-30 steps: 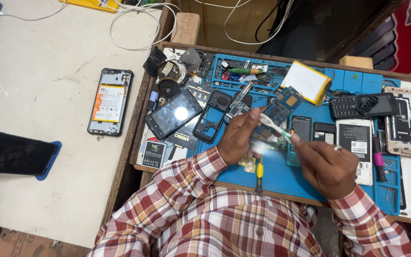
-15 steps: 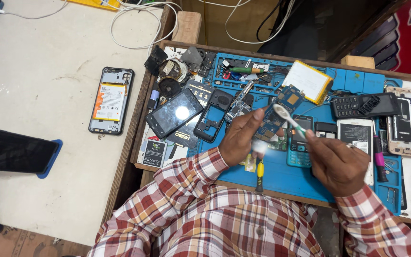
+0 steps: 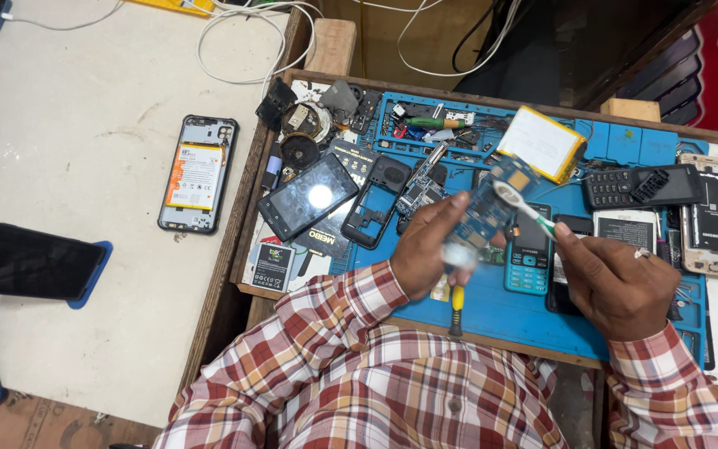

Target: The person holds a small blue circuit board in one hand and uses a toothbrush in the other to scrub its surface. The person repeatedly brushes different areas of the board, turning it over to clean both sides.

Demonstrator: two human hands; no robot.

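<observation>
My left hand [image 3: 425,249] holds a blue phone circuit board [image 3: 492,204] tilted up over the blue work mat [image 3: 492,312]. A white and green toothbrush [image 3: 525,208] is gripped in my right hand [image 3: 617,283], its bristle head resting on the upper part of the board. Something small and pale shows blurred just under the board by my left fingers. Both sleeves are red, white and brown plaid. A yellow-handled screwdriver [image 3: 457,306] lies on the mat below my left hand.
The wooden tray [image 3: 234,274] holds a black touchscreen phone [image 3: 307,197], a phone frame [image 3: 376,202], a teal keypad phone [image 3: 529,258], a yellow-edged battery [image 3: 543,143], a black keypad phone [image 3: 641,185] and several parts. An opened phone [image 3: 197,175] lies on the pale table at left.
The toothbrush head has moved up along the board toward its far end, and my left hand has tilted the board slightly. The things on the tray stay put.
</observation>
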